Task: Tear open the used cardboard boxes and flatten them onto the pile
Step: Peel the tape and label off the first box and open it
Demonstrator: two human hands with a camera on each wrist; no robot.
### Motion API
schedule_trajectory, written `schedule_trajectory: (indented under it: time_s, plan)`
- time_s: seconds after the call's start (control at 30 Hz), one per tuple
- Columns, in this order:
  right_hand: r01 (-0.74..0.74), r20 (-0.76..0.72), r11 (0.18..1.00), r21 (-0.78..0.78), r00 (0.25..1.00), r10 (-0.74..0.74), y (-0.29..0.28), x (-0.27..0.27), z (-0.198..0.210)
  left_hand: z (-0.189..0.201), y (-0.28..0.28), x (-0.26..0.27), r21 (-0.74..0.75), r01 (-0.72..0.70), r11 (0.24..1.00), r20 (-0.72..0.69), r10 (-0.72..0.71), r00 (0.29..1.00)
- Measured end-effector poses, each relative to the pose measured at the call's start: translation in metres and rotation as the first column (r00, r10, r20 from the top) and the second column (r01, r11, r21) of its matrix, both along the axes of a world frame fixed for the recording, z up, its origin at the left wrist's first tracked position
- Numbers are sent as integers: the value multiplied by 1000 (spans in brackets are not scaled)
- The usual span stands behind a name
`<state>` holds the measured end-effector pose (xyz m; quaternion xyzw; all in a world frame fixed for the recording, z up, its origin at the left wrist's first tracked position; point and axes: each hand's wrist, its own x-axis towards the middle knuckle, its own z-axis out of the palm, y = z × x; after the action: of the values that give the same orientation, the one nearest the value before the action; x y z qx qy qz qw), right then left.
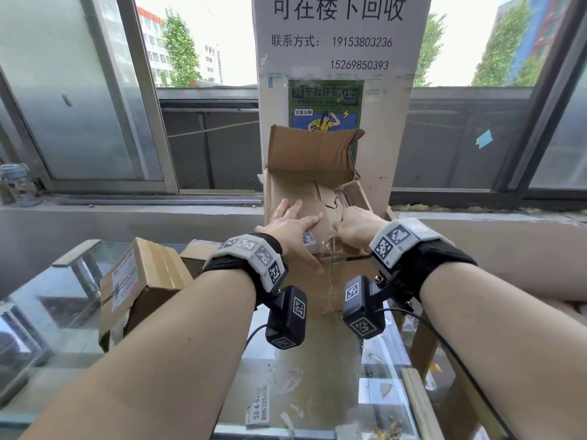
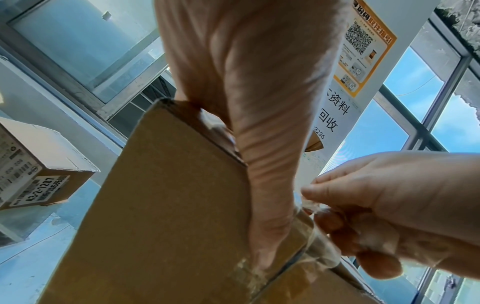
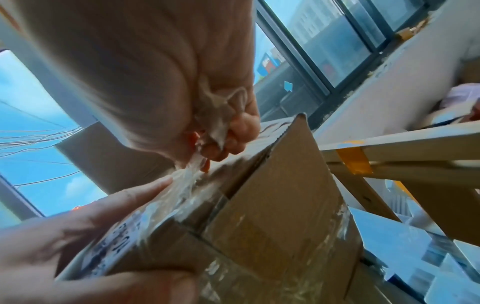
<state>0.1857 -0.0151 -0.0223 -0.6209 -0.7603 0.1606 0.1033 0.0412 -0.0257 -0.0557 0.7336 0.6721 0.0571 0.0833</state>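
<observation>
The cardboard box point(image 1: 313, 198) stands on the glass desk point(image 1: 317, 404) against the pillar. The left hand point(image 1: 290, 228) lies flat, fingers straight, bracing it — so the right hand point(image 1: 355, 228), fingers pinched on clear tape point(image 3: 187, 179), can peel the seam.

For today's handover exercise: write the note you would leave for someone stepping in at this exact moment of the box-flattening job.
Left hand: fingers straight, pressing flat on top of the cardboard box to steady it.
Right hand: fingers curled in a grip on the clear packing tape, pulling it up off the box's top seam.
The box stands on the glass table against the pillar, far flap up.
Done: tape partly lifted at the seam.
Left: strip the tape, open and flatten this box, then the sealed box to the left.
</observation>
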Motion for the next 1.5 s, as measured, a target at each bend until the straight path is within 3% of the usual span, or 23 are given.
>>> schedule_trajectory:
  time_s: [0.17,0.33,0.87,1.0,1.23,1.3,1.43,1.5]
  plan:
    - [-24,35,999,20,999,24,-1,-1,-3,1,0,0,-9,1,1000,-4,-1,1000]
    - [-43,-65,998,-42,997,41,4,0,-5,1,0,-1,-13,0,1000,-9,-1,1000]
    - [9,-153,967,-256,987,-50,14,2,-2,-2,4,0,0,-1,1000,2,1,1000]
    - [-6,-289,960,-281,954,-79,13,9,-4,-3,4,-1,3,-4,1000,-1,4,1000]
    - [7,-350,960,-281,930,-110,12,7,-4,-2,4,-1,-1,-6,1000,-9,6,1000]
    - [34,-354,967,-253,927,-125,9,6,-3,-2,3,0,-1,-6,1000,-13,6,1000]
    - [48,-126,996,69,991,-39,2,9,1,-2,1,2,3,-6,1000,-25,6,1000]
    - [-9,-102,989,147,995,24,1,10,1,-2,1,1,5,-4,1000,-23,4,1000]
